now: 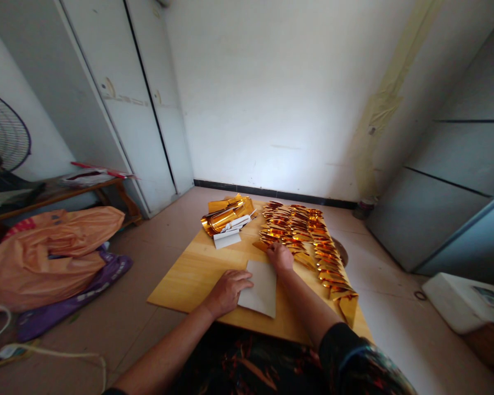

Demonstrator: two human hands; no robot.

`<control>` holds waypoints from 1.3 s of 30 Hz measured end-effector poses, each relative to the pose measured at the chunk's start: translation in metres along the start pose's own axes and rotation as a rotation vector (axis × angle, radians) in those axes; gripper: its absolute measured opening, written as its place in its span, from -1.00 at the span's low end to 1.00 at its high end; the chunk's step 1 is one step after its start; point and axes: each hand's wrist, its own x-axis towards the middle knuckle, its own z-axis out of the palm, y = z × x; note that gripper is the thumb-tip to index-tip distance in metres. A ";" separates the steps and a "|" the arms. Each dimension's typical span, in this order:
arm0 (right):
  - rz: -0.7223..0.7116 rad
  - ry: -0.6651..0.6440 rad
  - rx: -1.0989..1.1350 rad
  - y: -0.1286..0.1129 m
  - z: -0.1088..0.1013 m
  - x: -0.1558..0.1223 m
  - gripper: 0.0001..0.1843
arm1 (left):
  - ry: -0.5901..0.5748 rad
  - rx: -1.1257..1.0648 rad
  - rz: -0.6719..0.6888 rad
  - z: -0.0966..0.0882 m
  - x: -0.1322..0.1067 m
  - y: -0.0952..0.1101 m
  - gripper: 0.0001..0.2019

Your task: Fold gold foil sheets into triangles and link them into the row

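A white sheet of paper (262,287) lies on a low wooden board (197,274) in front of me. My left hand (229,289) rests palm down on the sheet's left edge, fingers lying flat. My right hand (280,256) is at the sheet's far corner with its fingers curled, touching the near end of rows of folded gold foil pieces (304,233). Whether it pinches a piece is hidden. A stack of gold foil sheets (227,215) with white backs lies at the board's far left.
The board sits on a tiled floor by a white wall. An orange plastic bag (53,247) and purple cloth (82,291) lie at left, under a fan (4,131). Grey cabinets (456,181) stand at right, with a white box (461,302) near them.
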 end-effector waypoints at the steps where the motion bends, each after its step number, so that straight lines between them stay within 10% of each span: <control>1: -0.013 0.002 0.011 0.000 -0.001 0.000 -0.79 | 0.012 0.026 0.024 0.000 0.000 0.000 -0.55; 10: 0.021 -0.163 0.173 0.010 -0.003 0.017 -0.87 | -0.198 0.162 -0.068 0.006 -0.004 -0.006 -0.62; 21: 0.061 -0.410 0.274 0.007 -0.016 0.018 -0.73 | 0.120 0.215 -0.242 0.003 0.021 -0.023 -0.59; 30: 0.134 -0.521 0.061 0.001 -0.022 0.026 -0.75 | -0.248 0.348 -0.196 0.027 0.069 -0.032 -0.61; 39: 0.099 -0.401 -0.126 -0.004 -0.016 0.029 -0.88 | -0.291 0.369 -0.300 0.042 0.059 -0.034 -0.56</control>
